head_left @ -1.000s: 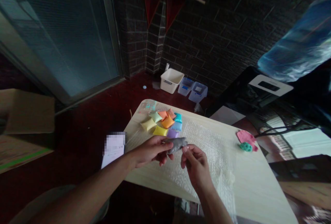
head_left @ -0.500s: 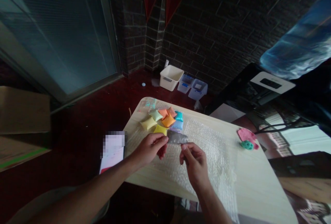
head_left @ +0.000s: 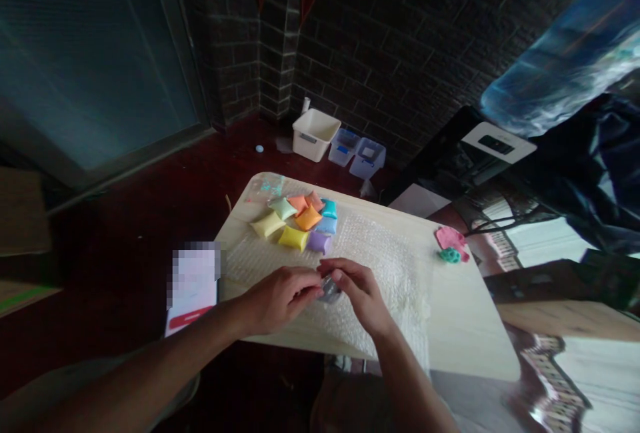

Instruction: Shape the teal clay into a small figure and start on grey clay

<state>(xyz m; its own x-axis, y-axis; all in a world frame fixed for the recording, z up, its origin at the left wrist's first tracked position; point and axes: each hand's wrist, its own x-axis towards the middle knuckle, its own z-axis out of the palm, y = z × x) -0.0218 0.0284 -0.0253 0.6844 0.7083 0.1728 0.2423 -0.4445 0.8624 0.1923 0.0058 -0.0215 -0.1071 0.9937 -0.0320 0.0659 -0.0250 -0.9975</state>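
Note:
A small grey packet in clear plastic (head_left: pixel 330 291) is held between my two hands, just above the bubble wrap. My left hand (head_left: pixel 287 293) pinches its left edge with thumb and fingers. From the other side, my right hand (head_left: pixel 357 286) closes on its top and right, hiding part of it. Beyond the hands lie several pillow-shaped packets: a purple packet (head_left: pixel 319 241), a yellow packet (head_left: pixel 293 238), an orange packet (head_left: pixel 308 217), a pale yellow packet (head_left: pixel 269 224), and others in green, coral and blue.
Bubble wrap (head_left: pixel 385 266) covers the middle of the wooden table (head_left: pixel 465 326). A pink lump (head_left: pixel 449 238) and a green lump (head_left: pixel 450 255) sit at the right. A phone (head_left: pixel 193 293) stands by the left edge. Storage bins (head_left: pixel 315 134) stand on the floor behind.
The grey packet has come lower and closer to me, and it is turned and more covered by my fingers. My hands have moved together. The whole view has shifted.

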